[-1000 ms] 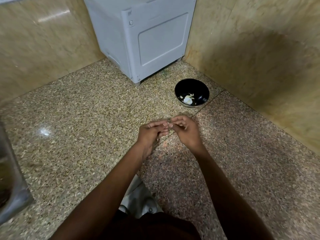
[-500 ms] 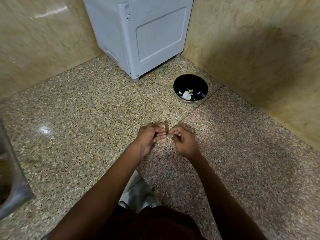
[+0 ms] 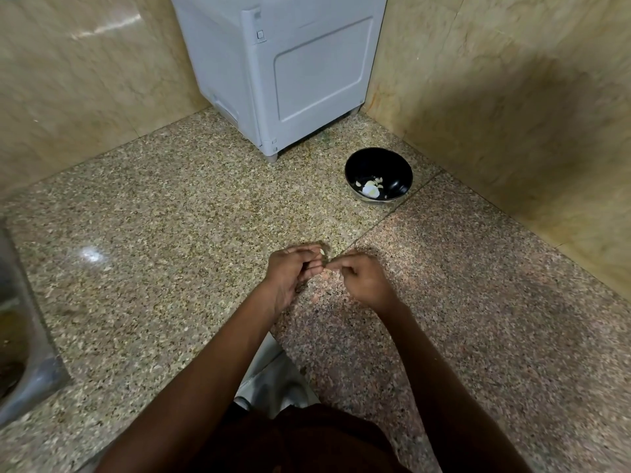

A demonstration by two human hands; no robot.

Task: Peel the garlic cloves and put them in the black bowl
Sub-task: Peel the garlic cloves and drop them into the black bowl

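Observation:
My left hand (image 3: 290,273) holds a small pale garlic clove (image 3: 322,251) in its curled fingertips above the granite counter. My right hand (image 3: 363,279) is curled beside it, its thumb and forefinger pinching at the clove's edge, so the fingertips of both hands meet. Most of the clove is hidden by the fingers. The black bowl (image 3: 396,165) stands farther back and to the right, near the corner, with a few white garlic pieces (image 3: 370,189) lying in its bottom.
A grey-white appliance (image 3: 283,70) stands at the back against the marble walls (image 3: 512,97). A steel sink edge (image 3: 24,336) shows at the far left. The speckled granite counter (image 3: 170,233) spreads around the hands.
The hands have drawn a little nearer to me and slightly apart, still working the clove. The view has tipped so the bowl sits higher in the frame.

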